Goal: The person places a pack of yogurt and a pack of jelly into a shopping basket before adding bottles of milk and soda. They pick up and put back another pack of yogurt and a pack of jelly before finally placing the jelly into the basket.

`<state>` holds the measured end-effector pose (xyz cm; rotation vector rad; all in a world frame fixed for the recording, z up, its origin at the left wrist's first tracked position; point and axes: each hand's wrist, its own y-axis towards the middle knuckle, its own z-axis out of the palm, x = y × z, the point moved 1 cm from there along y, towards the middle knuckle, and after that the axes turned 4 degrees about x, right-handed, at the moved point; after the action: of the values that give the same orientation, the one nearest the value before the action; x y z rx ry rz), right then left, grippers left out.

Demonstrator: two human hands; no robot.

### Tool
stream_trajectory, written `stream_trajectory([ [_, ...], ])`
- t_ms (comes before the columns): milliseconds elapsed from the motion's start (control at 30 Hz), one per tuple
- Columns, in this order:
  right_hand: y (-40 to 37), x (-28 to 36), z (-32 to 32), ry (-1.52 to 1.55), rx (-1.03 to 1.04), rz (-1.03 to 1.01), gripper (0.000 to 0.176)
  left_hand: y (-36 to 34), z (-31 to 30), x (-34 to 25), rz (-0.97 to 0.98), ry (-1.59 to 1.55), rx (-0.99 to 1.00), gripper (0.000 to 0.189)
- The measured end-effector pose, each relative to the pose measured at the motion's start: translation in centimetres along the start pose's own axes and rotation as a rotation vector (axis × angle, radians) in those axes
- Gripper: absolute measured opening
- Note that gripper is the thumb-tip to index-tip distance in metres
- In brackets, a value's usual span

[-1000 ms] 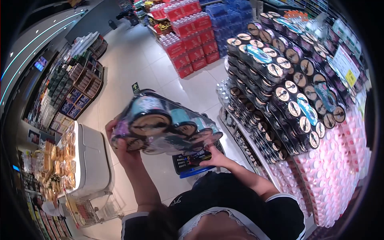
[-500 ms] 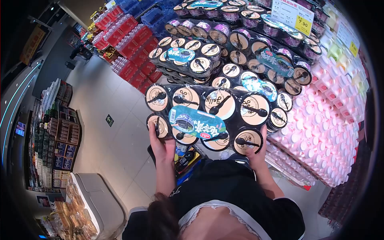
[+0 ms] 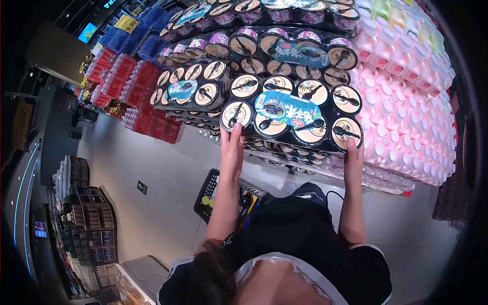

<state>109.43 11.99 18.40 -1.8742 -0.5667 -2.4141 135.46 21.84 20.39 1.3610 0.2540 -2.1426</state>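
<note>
A shrink-wrapped pack of jelly cups [image 3: 319, 113] lies level over the front of the display, its several round lids facing up, each with a black spoon, and a teal label across the middle. My left hand [image 3: 233, 147] grips its near left corner, the fingers on the lid there. At the near right corner my right hand [image 3: 354, 156] holds on, thumb on the lid and the other fingers hidden below. Left of it another pack of jelly cups [image 3: 190, 89] sits on a stack. Whether the held pack rests on the cups beneath cannot be made out.
Pink bottles [image 3: 391, 127] stand in tiers at the right. More cup packs [image 3: 300, 53] rise behind. Red cartons [image 3: 137, 81] are stacked at the far left. A black basket [image 3: 207, 195] with goods stands below my left forearm. Shelves [image 3: 96, 218] line the aisle's left side.
Both hands have carried the pack of jelly cups away from my body, onto or just over the display. The view has turned, and the basket shows more fully.
</note>
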Motion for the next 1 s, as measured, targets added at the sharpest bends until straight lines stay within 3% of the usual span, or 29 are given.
stream_trajectory([
  [200,-0.1,-0.8,0.0,0.066,-0.019,-0.012,0.061,-0.2,-1.5,0.1,-0.019,0.085,0.036,0.046],
  [300,-0.1,-1.8,-0.3,0.182,0.001,-0.037,0.07,0.0,-2.9,0.2,-0.138,-0.225,0.078,0.042],
  [400,-0.1,-4.2,-0.6,0.298,0.012,-0.108,0.078,-0.2,-3.2,0.5,-0.124,-0.192,0.022,0.042],
  [467,0.0,-6.5,-1.4,0.24,-0.151,-0.195,0.066,-0.6,-2.4,-0.1,-0.025,-0.141,0.088,0.053],
  [500,-0.3,-4.3,0.4,0.266,-0.16,-0.202,0.077,-1.4,-1.8,-0.7,0.01,-0.149,0.109,0.05],
  [533,-0.4,-4.9,-0.2,0.282,-0.224,-0.202,0.072,-2.4,-1.4,-1.2,0.046,-0.156,0.133,0.047],
  [600,-0.6,-6.2,-1.6,0.4,-0.291,-0.284,0.065,-3.8,-1.8,-1.7,0.061,-0.07,0.223,0.077],
  [667,-0.6,1.2,1.2,0.627,-0.283,-0.451,0.06,-5.0,-0.7,-3.6,0.118,0.04,0.27,0.105],
  [700,-0.4,2.8,1.2,0.694,-0.403,-0.445,0.061,-5.3,-0.6,-4.2,0.137,0.084,0.324,0.123],
  [733,0.0,4.9,1.3,0.603,-0.497,-0.487,0.059,-5.2,0.2,-5.3,0.134,0.04,0.399,0.124],
  [800,1.0,6.7,-0.9,0.778,-0.169,-0.587,0.054,-5.0,-1.0,-5.3,-0.047,-0.162,0.531,0.121],
  [867,2.4,9.4,-1.8,0.66,-0.173,-0.465,0.056,-4.6,-0.2,-5.1,-0.149,-0.185,0.753,0.117],
  [933,4.2,10.3,-2.3,0.618,-0.09,-0.47,0.058,-5.3,1.3,-4.3,-0.246,-0.117,0.843,0.116],
  [1000,5.3,10.1,-3.0,0.616,-0.051,-0.481,0.056,-5.8,0.5,-1.4,-0.365,-0.216,0.8,0.116],
])
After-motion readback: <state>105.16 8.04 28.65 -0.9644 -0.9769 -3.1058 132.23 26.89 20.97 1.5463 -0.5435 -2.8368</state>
